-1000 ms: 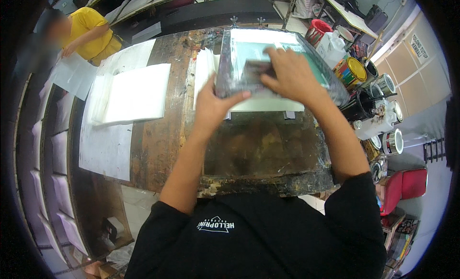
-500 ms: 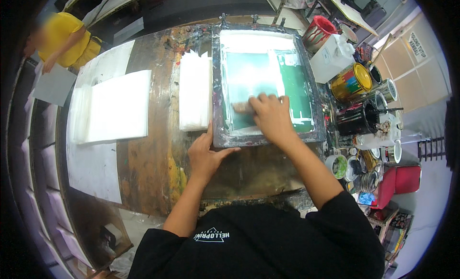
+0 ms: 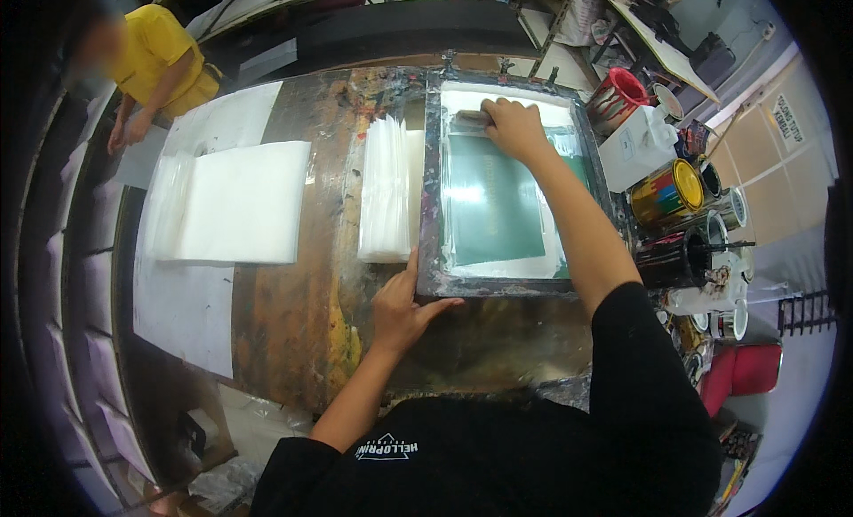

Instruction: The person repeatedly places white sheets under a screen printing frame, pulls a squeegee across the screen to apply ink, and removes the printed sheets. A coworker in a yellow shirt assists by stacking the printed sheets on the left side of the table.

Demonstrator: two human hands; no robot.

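Observation:
A dark, ink-stained screen-printing frame point(image 3: 430, 215) lies on the table with green mesh point(image 3: 493, 206) inside it. Near its far edge, my right hand point(image 3: 515, 128) grips a squeegee point(image 3: 469, 117), whose blade is mostly hidden against the screen. White ink shows along the inner borders of the mesh. My left hand point(image 3: 400, 311) rests at the frame's near left corner, index finger along the side and thumb spread under the front edge. Just left of the frame stands a pile of thin white sheets or bags point(image 3: 384, 202).
A wider white stack point(image 3: 249, 202) lies on the table's left part. Paint cans, among them a yellow one point(image 3: 666, 190), a red bucket point(image 3: 619, 95) and a white jerrycan point(image 3: 638, 146), crowd the right side. A person in yellow point(image 3: 164, 59) stands far left beside racks.
My right hand has moved the squeegee from the near part of the screen to its far end. My left hand keeps its place at the corner. The whole view has shifted slightly.

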